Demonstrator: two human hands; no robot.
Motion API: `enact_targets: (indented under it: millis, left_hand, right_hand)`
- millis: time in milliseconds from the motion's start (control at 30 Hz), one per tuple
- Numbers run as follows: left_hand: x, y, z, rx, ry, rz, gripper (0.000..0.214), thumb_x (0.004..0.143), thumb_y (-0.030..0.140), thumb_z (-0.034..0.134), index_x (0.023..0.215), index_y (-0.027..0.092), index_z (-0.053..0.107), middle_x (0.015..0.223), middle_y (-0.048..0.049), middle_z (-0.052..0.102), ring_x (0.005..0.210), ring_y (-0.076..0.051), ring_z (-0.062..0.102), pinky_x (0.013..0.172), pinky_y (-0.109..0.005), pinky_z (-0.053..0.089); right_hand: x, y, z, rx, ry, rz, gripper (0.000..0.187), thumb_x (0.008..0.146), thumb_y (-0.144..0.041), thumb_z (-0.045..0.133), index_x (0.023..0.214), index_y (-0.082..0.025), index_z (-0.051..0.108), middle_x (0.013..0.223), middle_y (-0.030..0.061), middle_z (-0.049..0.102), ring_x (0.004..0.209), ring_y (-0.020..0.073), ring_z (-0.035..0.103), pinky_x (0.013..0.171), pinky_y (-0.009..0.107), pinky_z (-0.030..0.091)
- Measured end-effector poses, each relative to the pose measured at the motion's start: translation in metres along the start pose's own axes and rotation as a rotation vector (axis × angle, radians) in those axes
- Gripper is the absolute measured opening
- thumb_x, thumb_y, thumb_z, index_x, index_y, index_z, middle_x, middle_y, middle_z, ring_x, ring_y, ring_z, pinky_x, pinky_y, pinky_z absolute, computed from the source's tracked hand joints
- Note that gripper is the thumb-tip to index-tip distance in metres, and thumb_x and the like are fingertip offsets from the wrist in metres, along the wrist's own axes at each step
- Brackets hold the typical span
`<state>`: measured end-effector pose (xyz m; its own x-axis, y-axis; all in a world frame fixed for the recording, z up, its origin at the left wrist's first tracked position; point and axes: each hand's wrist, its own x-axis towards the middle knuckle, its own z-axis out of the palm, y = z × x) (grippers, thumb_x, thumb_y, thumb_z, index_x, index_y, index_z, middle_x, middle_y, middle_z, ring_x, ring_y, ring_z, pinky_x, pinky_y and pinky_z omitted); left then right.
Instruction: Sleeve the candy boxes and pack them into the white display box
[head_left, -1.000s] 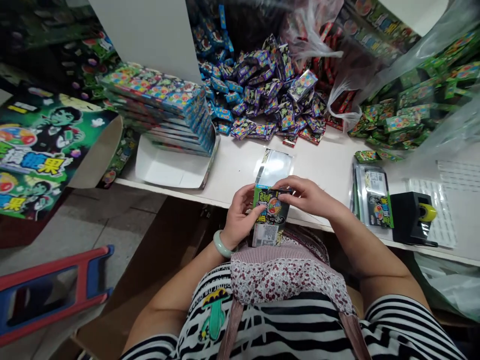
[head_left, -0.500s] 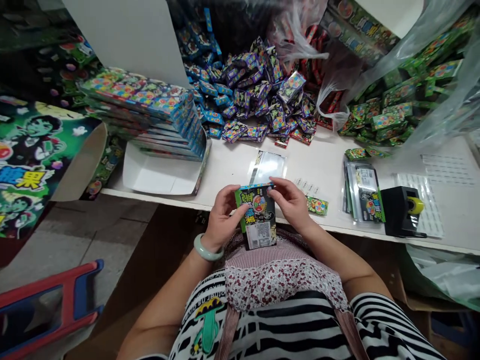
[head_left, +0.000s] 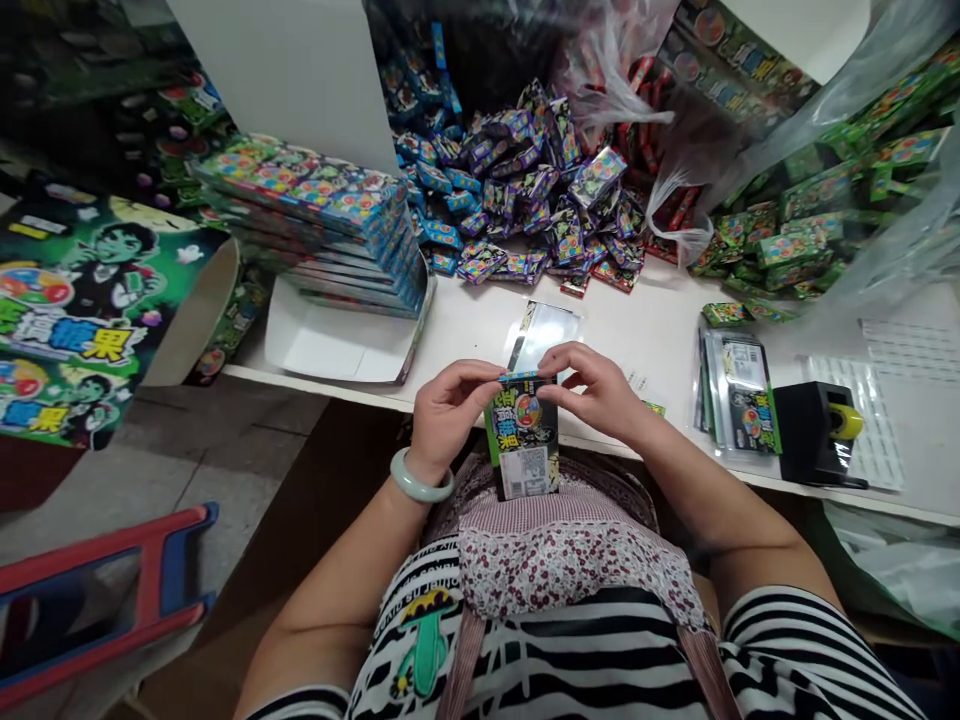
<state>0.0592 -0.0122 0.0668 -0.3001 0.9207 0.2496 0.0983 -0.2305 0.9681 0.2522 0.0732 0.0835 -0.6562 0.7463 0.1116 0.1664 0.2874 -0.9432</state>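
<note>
At the tabletop edge, both hands grip one box. L hand & R hand pinch its top.

Bare tabletop ahead open; candy pile behind, tape dispenser right.

Your left hand and right hand pinch top edge of green candy box, box upright against your apron. Purple packet pile on white table, tape dispenser at right.
</note>
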Motion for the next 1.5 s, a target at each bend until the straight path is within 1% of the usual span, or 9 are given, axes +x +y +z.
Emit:
enact_targets:
  millis: [267, 533, 767, 900, 967, 1033, 1167, 1267, 1500]
  left_hand:
    - [0.011, 0.011, 0.000, 0.021, 0.008, -0.086, 0.011, 0.077, 0.027, 0.077, 0.076, 0.019, 0.069, 0.073, -0.0002, 0.068, 0.068, -0.013, 0.062, 0.063, -0.025, 0.051]
    - [0.000, 0.005, -0.020, 0.041, -0.255, 0.050, 0.010, 0.090, 0.030, 0.068, 0.091, 0.021, 0.073, 0.095, -0.0070, 0.072, 0.092, -0.018, 0.067, 0.082, -0.033, 0.057]
    - [0.000, -0.010, -0.012, 0.058, -0.182, 0.100, 0.008, 0.087, 0.023, 0.070, 0.095, 0.022, 0.070, 0.090, -0.0028, 0.066, 0.086, -0.015, 0.064, 0.076, -0.027, 0.054]
    - [0.005, -0.019, -0.016, 0.123, -0.101, 0.146, 0.004, 0.087, 0.021, 0.071, 0.091, 0.023, 0.071, 0.089, -0.0014, 0.067, 0.086, -0.014, 0.064, 0.076, -0.028, 0.052]
    - [0.007, -0.028, -0.018, 0.149, -0.037, 0.139, 0.006, 0.085, 0.022, 0.074, 0.090, 0.024, 0.072, 0.088, -0.0004, 0.068, 0.083, -0.015, 0.064, 0.074, -0.028, 0.052]
    - [0.008, -0.036, -0.018, 0.149, 0.003, 0.149, 0.008, 0.082, 0.022, 0.077, 0.088, 0.025, 0.073, 0.085, 0.0008, 0.070, 0.080, -0.015, 0.064, 0.069, -0.028, 0.052]
    - [0.010, -0.038, -0.012, 0.147, -0.012, 0.180, 0.010, 0.081, 0.021, 0.078, 0.088, 0.025, 0.073, 0.085, 0.0013, 0.071, 0.079, -0.015, 0.065, 0.066, -0.028, 0.052]
    - [0.010, -0.033, -0.009, 0.171, -0.013, 0.188, 0.009, 0.081, 0.022, 0.078, 0.088, 0.025, 0.073, 0.085, 0.0016, 0.071, 0.079, -0.015, 0.065, 0.064, -0.028, 0.053]
    - [0.011, -0.038, -0.010, 0.177, -0.012, 0.176, 0.010, 0.081, 0.022, 0.078, 0.089, 0.025, 0.072, 0.085, 0.0016, 0.070, 0.080, -0.015, 0.064, 0.066, -0.028, 0.053]
  right_hand:
    - [0.019, -0.019, 0.001, 0.113, -0.104, 0.222, 0.012, 0.081, -0.030, 0.066, 0.080, -0.019, 0.060, 0.074, -0.0006, 0.063, 0.063, 0.0101, 0.055, 0.059, 0.028, 0.047]
    - [0.002, -0.011, -0.010, -0.103, -0.165, -0.093, 0.010, 0.087, -0.034, 0.066, 0.090, -0.025, 0.064, 0.099, 0.0040, 0.067, 0.092, 0.0176, 0.061, 0.075, 0.034, 0.054]
    - [-0.012, 0.005, 0.002, -0.090, -0.054, -0.128, 0.014, 0.093, -0.030, 0.058, 0.105, -0.028, 0.065, 0.113, 0.0051, 0.067, 0.109, 0.0201, 0.061, 0.091, 0.039, 0.053]
    - [-0.031, 0.036, -0.047, -0.083, 0.203, 0.039, 0.029, 0.092, -0.033, 0.057, 0.119, -0.026, 0.064, 0.123, 0.0062, 0.065, 0.107, 0.0191, 0.063, 0.090, 0.036, 0.053]
    - [-0.046, 0.054, -0.079, -0.280, 0.418, 0.194, 0.022, 0.091, -0.028, 0.057, 0.108, -0.022, 0.068, 0.110, 0.0064, 0.068, 0.093, 0.0181, 0.064, 0.087, 0.036, 0.052]
    - [-0.059, 0.068, -0.100, -0.503, 0.443, 0.355, 0.016, 0.088, -0.023, 0.058, 0.098, -0.019, 0.071, 0.101, 0.0070, 0.068, 0.085, 0.0181, 0.062, 0.085, 0.036, 0.050]
    - [-0.068, 0.079, -0.100, -0.700, 0.281, 0.577, 0.018, 0.088, -0.025, 0.063, 0.101, -0.018, 0.073, 0.107, 0.0086, 0.065, 0.082, 0.0181, 0.062, 0.083, 0.034, 0.048]
    - [-0.067, 0.084, -0.090, -0.692, 0.288, 0.591, 0.012, 0.087, -0.024, 0.063, 0.094, -0.018, 0.071, 0.101, 0.0067, 0.064, 0.082, 0.0168, 0.060, 0.081, 0.031, 0.047]
    - [-0.087, 0.094, -0.104, -0.265, 0.336, 0.578, 0.010, 0.083, -0.028, 0.059, 0.079, -0.019, 0.059, 0.082, 0.0014, 0.063, 0.075, 0.0145, 0.059, 0.074, 0.030, 0.048]
